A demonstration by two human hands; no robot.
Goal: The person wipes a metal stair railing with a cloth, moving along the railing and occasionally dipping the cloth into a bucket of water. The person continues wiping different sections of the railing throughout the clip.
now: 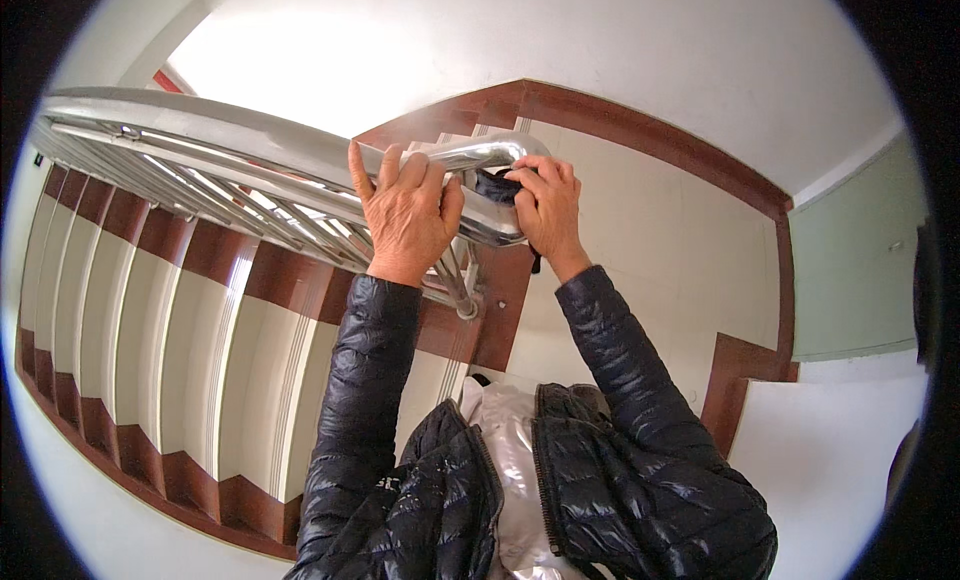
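My left hand (411, 216) lies over the top of a stainless-steel handrail (300, 146), close to its end. Its middle fingers curl over the far side, the little finger is straighter, and the thumb rests at the right. At the rounded steel bend (487, 226), where the rail turns back on itself, my right hand (547, 205) grips a black cloth (495, 187). Part of the cloth shows inside the bend, and a dark end hangs below the hand. The right fingertips press on the bend's outer side; the palm hides the rest of the cloth.
Steel balusters (300, 216) stand below the rail, with a post base (466, 307) on the red-brown border. Pale stairs (187, 340) lie at the left, and other steps (457, 136) beyond the bend. A landing (637, 227) stretches right to a red-brown skirting (645, 130).
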